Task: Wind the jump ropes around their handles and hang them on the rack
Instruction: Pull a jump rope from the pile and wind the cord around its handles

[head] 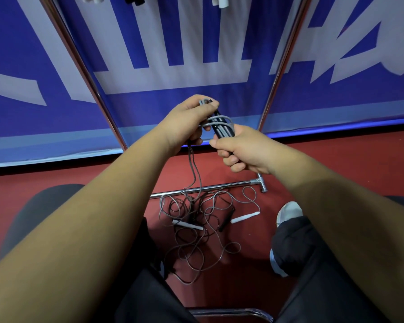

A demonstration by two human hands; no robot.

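Gripped handles (pixel 221 130) between rack poles (pixel 79 66)

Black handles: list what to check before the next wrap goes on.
1. Right hand grips the black handles together at their lower end: ok.
2. Left hand holds the grey cord at their upper end: ok.
3. Wraps on the handles snug: cannot tell.
4. Trailing cord free of the tangle of ropes below: not ok, it runs down into it.
5. White handles clear of that cord: cannot tell.
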